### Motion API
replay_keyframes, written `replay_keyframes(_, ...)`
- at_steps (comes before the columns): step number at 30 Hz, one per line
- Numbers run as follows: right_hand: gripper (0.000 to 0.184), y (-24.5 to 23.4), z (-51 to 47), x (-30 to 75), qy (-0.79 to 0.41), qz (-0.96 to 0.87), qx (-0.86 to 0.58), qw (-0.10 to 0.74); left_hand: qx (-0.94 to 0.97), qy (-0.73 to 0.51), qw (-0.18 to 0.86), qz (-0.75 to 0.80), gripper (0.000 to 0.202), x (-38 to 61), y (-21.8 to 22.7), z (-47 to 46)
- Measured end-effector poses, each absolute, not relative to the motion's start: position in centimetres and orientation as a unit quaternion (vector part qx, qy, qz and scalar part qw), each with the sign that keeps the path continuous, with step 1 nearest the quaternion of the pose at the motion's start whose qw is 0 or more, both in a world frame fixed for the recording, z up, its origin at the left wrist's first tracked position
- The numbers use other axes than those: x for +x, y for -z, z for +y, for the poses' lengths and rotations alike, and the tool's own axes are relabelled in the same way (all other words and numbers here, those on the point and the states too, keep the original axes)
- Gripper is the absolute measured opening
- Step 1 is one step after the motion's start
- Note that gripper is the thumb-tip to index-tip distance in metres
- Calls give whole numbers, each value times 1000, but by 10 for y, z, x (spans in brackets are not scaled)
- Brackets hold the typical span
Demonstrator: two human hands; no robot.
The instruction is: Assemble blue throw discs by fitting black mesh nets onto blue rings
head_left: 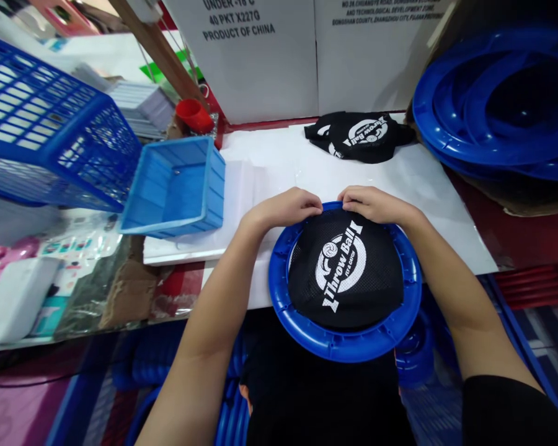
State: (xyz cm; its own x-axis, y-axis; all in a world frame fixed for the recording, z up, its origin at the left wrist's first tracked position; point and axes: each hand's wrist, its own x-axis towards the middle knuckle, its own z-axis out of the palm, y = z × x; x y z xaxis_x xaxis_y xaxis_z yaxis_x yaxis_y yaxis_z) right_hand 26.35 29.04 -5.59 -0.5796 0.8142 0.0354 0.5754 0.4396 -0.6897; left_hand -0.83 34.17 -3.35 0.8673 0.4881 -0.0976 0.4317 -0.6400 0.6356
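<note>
A blue plastic ring rests partly over the near edge of the white tabletop. Across its opening lies a black mesh cloth printed in white with "Throw Ball". My left hand grips the far rim of the ring left of centre, its fingers curled over cloth and rim. Just to the right, my right hand pinches the same far rim, thumb and fingers closed on it. The fingertips of both hands are partly hidden, so I cannot tell how the cloth edge sits there.
More black printed cloths lie in a pile at the back. Several blue rings are stacked in a carton at right. A light blue bin and a tall blue basket stand left. White cartons wall off the back.
</note>
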Motion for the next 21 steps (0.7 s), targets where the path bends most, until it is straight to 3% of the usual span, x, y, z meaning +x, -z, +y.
replay_keyframes(5, 21, 55, 294, 263, -332, -833, -403, 182, 921, -33, 299, 246, 29, -9, 32, 339)
replay_keyframes(13, 24, 54, 293, 262, -332, -829, -412, 184, 960, -33, 123, 251, 27, -9, 31, 332)
replay_keyframes(21, 28, 51, 289, 257, -301, -818, -450, 193, 949, -18, 182, 256, 26, -8, 35, 336)
